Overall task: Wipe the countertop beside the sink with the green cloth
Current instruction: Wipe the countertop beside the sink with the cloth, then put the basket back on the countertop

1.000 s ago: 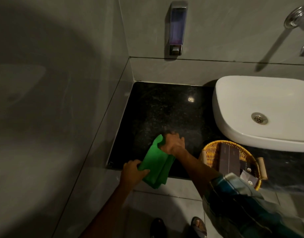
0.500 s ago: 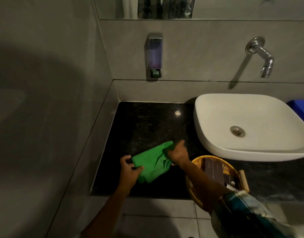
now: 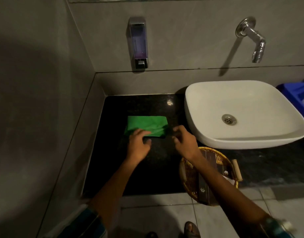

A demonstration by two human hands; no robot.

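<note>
I had the black countertop (image 3: 113, 169) in front of me, with the white sink (image 3: 242, 134) standing on it to the right and a wicker basket (image 3: 187, 177) at the front edge. The green cloth (image 3: 147, 124) lay folded flat on the counter, left of the sink. My left hand (image 3: 138, 145) rested its fingers on the cloth's near edge, uncurled; my right hand (image 3: 183, 143) hovered loosely open just beside the cloth, holding nothing.

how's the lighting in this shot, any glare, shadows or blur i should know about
Head view: dim overall, the left wall in deep shadow; the tap throws a long diagonal shadow down the wall; one small glare spot on the black countertop; wide-angle bending at the edges; both sleeves at the bottom are smeared, while the green cloth and sink look sharp.
</note>
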